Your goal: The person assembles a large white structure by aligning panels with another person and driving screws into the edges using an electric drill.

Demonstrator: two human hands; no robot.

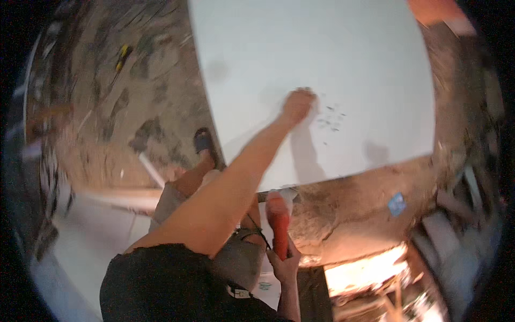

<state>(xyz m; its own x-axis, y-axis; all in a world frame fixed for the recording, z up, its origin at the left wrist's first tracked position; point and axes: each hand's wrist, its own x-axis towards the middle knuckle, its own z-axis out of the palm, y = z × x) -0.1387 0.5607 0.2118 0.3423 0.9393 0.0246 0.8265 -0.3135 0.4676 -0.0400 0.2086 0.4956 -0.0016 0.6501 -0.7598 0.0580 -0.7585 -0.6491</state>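
Note:
A large white panel (pixel 332 48) lies in front of me. My left hand (pixel 299 104) reaches over the panel's middle, its fingers curled together and blurred. Whatever may be in them is hidden. Just right of that hand, several small dark marks or bits (pixel 331 119) are scattered on the white surface. Closer to my body, my right hand (pixel 284 263) is wrapped round the lower end of a red power tool (pixel 279 225). The tool points up toward the panel's near edge, and its rounded head is too smeared to tell its fitting. A dark cord (pixel 259 229) runs beside it.
On the dirt floor at the left lies a yellow-and-black tool (pixel 123 57), perhaps a screwdriver. A sandalled foot (pixel 204 142) stands beside the panel's left edge. A blue packet (pixel 396 204) lies on the ground at the right. Brightly lit clutter (pixel 386 290) fills the lower right.

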